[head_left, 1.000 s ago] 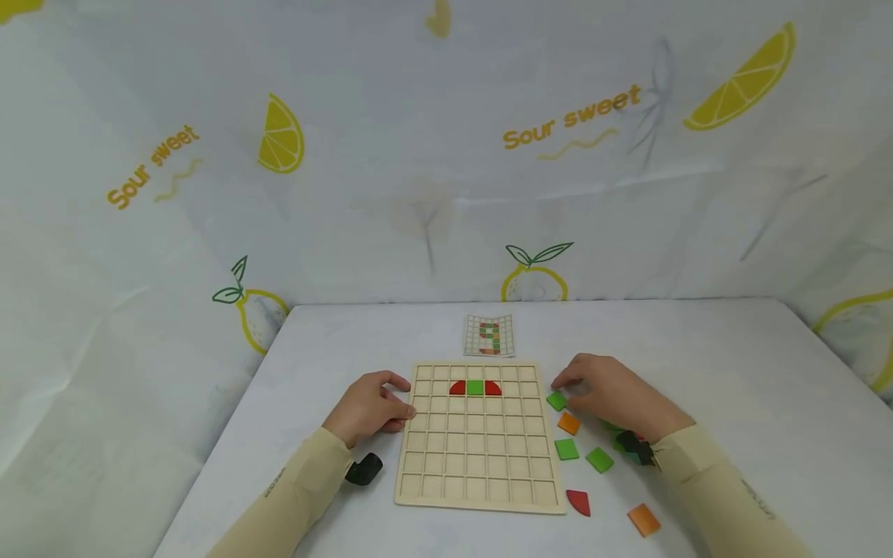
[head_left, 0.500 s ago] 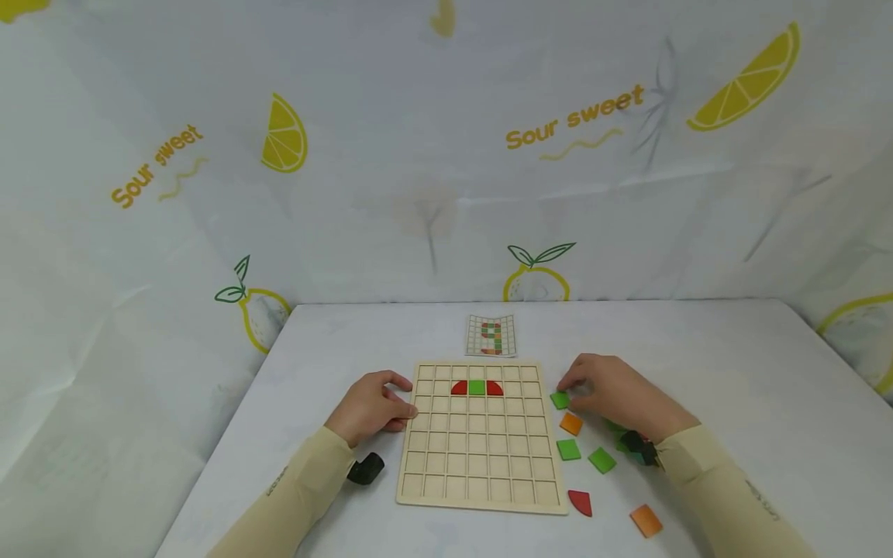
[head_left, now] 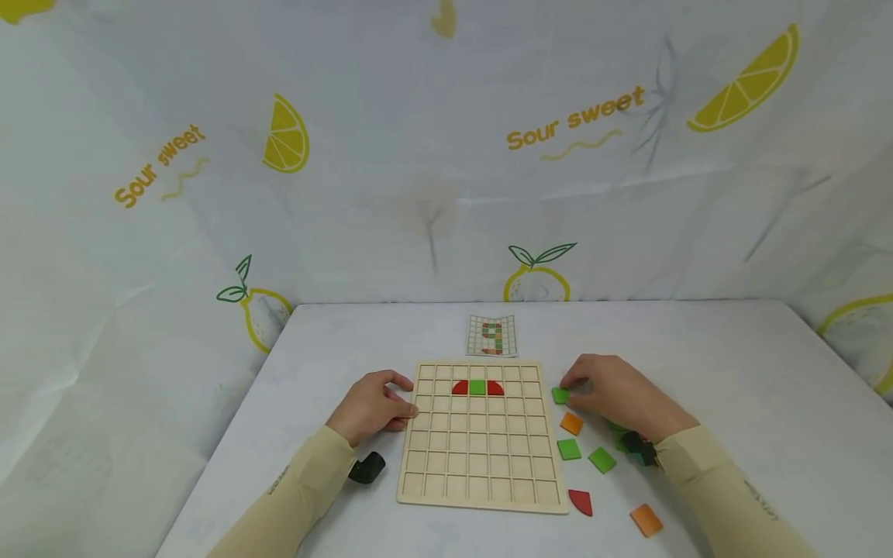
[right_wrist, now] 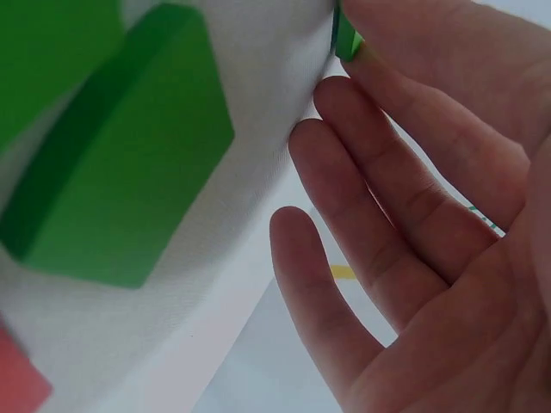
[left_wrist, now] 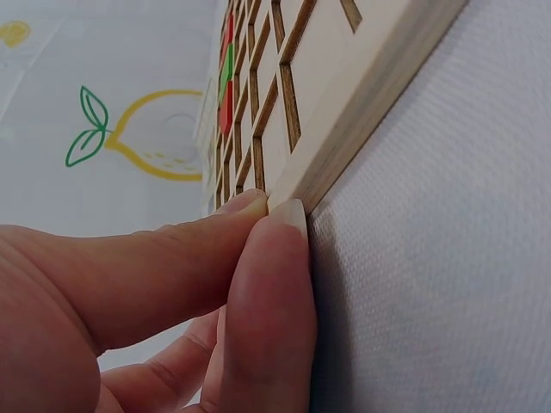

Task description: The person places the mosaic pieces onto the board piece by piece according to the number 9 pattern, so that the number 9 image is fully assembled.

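A pale wooden grid board [head_left: 456, 465] lies on the table. In its second row from the top sit a green square [head_left: 477, 387] with a red quarter-round on each side. My left hand [head_left: 370, 407] holds the board's left edge. The left wrist view shows the thumb and a fingertip at the edge of the board [left_wrist: 336, 138]. Right of the board, my right hand [head_left: 614, 391] pinches a green square tile [head_left: 560, 395] between thumb and index finger. Only a sliver of that green tile [right_wrist: 346, 36] shows in the right wrist view, where the other fingers are loosely extended.
Near the right hand lie an orange square [head_left: 571, 423], green squares [head_left: 568, 449], a red quarter-round [head_left: 580, 502] and another orange square [head_left: 646, 520]. More pieces lie partly hidden under the right wrist. A pattern card [head_left: 491, 335] lies beyond the board.
The green tile in the right fingers has tilted and shifted slightly away from me. The left hand stays at the board's edge, and the loose tiles have not moved.
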`<state>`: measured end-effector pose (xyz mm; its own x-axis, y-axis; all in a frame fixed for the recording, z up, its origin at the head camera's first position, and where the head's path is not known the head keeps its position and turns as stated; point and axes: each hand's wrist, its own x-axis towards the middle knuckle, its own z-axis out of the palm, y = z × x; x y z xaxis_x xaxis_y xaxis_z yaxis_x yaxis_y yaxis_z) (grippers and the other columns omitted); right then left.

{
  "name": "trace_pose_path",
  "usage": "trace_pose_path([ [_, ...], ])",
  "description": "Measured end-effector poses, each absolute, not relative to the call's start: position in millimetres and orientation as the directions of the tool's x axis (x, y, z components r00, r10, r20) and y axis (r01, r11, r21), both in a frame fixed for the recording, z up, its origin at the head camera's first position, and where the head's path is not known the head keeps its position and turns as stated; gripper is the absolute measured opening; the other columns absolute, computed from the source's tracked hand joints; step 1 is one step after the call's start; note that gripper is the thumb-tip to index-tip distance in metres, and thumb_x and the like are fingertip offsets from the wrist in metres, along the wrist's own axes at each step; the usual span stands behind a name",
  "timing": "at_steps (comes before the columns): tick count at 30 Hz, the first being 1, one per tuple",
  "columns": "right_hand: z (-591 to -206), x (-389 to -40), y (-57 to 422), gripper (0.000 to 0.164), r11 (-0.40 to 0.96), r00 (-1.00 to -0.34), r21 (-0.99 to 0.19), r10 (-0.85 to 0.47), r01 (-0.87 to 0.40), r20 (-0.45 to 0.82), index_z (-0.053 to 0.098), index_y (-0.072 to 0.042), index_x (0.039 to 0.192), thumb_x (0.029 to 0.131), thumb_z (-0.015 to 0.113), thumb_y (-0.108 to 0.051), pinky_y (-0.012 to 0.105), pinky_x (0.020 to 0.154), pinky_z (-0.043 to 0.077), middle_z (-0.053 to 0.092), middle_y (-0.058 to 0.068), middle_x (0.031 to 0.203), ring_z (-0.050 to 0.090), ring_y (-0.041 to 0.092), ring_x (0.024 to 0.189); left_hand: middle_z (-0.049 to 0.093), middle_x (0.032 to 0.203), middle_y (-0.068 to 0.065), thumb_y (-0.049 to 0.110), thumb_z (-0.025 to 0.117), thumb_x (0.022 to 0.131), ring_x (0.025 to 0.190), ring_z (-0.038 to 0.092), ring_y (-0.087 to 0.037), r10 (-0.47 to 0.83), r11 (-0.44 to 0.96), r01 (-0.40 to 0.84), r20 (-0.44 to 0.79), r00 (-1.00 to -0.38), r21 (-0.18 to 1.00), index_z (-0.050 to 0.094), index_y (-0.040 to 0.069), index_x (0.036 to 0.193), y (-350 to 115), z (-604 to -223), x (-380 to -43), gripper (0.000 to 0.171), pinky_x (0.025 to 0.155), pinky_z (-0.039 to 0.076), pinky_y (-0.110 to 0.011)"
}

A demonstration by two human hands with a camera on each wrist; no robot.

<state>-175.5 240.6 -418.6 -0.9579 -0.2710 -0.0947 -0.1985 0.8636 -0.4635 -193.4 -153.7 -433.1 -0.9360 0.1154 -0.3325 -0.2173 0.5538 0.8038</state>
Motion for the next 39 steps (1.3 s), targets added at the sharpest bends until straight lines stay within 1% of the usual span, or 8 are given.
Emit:
trace_pose_path([
  [8, -417.8, -172.3, 242.2, 0.021, 0.868, -0.963, -0.463, -0.253, -0.181, -0.097, 0.081, -0.015, 0.112, 0.092, 0.085, -0.021, 0.053, 0.1, 0.058, 0.077, -0.002, 0.114, 0.069, 0.024, 0.111, 0.071, 0.094, -0.01, 0.011, 0.088, 0.089, 0.071, 0.074, -0.014, 0.144, 0.531, -0.215, -0.337, -0.931, 0.82, 0.07, 0.007, 0.127, -151.1, -437.0, -193.2, 0.041, 0.068, 0.064, -0.026],
  [12, -412.7, -172.6, 234.4, 0.02, 0.868, -0.963, -0.46, -0.253, -0.184, -0.093, 0.08, -0.015, 0.113, 0.093, 0.084, -0.02, 0.051, 0.097, 0.059, 0.076, -0.002, 0.113, 0.069, 0.023, 0.108, 0.071, 0.094, -0.01, 0.011, 0.087, 0.09, 0.071, 0.073, -0.014, 0.152, 0.532, -0.206, -0.332, -0.931, 0.821, 0.069, 0.007, 0.127, -151.1, -437.9, -193.0, 0.042, 0.068, 0.064, -0.026],
  [18, -402.5, -180.3, 206.1, 0.021, 0.869, -0.96, -0.453, -0.264, -0.197, -0.09, 0.08, -0.015, 0.113, 0.094, 0.084, -0.021, 0.05, 0.098, 0.061, 0.076, -0.002, 0.112, 0.068, 0.022, 0.107, 0.071, 0.093, -0.01, 0.011, 0.087, 0.09, 0.071, 0.073, -0.013, 0.148, 0.533, -0.209, -0.333, -0.931, 0.82, 0.069, 0.007, 0.128, -151.9, -436.9, -193.3, 0.042, 0.067, 0.064, -0.026],
  [25, -399.1, -184.3, 172.1, 0.022, 0.842, -0.949, -0.482, -0.311, -0.244, -0.062, 0.08, -0.018, 0.113, 0.093, 0.087, -0.024, 0.047, 0.099, 0.06, 0.076, -0.005, 0.112, 0.069, 0.02, 0.108, 0.071, 0.093, -0.01, 0.01, 0.087, 0.09, 0.069, 0.073, -0.013, 0.155, 0.53, -0.196, -0.321, -0.934, 0.825, 0.069, 0.007, 0.127, -151.6, -433.6, -192.4, 0.042, 0.067, 0.064, -0.026],
  [31, -397.4, -188.5, 145.6, 0.017, 0.83, -0.933, -0.467, -0.359, -0.305, -0.027, 0.081, -0.017, 0.109, 0.093, 0.086, -0.02, 0.045, 0.096, 0.06, 0.076, -0.005, 0.109, 0.07, 0.018, 0.105, 0.071, 0.094, -0.01, 0.011, 0.087, 0.09, 0.069, 0.073, -0.014, 0.143, 0.53, -0.21, -0.33, -0.933, 0.822, 0.069, 0.007, 0.127, -153.4, -432.0, -192.5, 0.042, 0.067, 0.064, -0.026],
  [36, -399.2, -192.8, 125.3, 0.016, 0.827, -0.923, -0.459, -0.383, -0.324, -0.039, 0.082, -0.018, 0.107, 0.092, 0.087, -0.02, 0.041, 0.091, 0.059, 0.076, -0.006, 0.105, 0.068, 0.017, 0.1, 0.071, 0.094, -0.01, 0.011, 0.087, 0.09, 0.069, 0.073, -0.014, 0.145, 0.529, -0.2, -0.32, -0.936, 0.825, 0.069, 0.007, 0.128, -155.8, -430.4, -192.0, 0.042, 0.067, 0.064, -0.027],
  [38, -400.3, -193.4, 117.5, 0.017, 0.827, -0.921, -0.458, -0.387, -0.328, -0.04, 0.082, -0.019, 0.107, 0.092, 0.088, -0.02, 0.039, 0.09, 0.058, 0.077, -0.007, 0.105, 0.07, 0.02, 0.11, 0.071, 0.094, -0.01, 0.011, 0.087, 0.09, 0.069, 0.073, -0.013, 0.146, 0.528, -0.194, -0.314, -0.938, 0.827, 0.069, 0.006, 0.127, -156.8, -430.0, -191.8, 0.042, 0.067, 0.064, -0.027],
  [39, -401.1, -193.6, 113.8, 0.017, 0.827, -0.921, -0.456, -0.388, -0.329, -0.039, 0.083, -0.019, 0.107, 0.091, 0.088, -0.02, 0.038, 0.09, 0.057, 0.077, -0.007, 0.105, 0.07, 0.021, 0.113, 0.071, 0.094, -0.01, 0.01, 0.087, 0.09, 0.069, 0.073, -0.013, 0.146, 0.524, -0.195, -0.313, -0.938, 0.829, 0.069, 0.006, 0.127, -157.4, -429.7, -191.7, 0.042, 0.067, 0.064, -0.026],
])
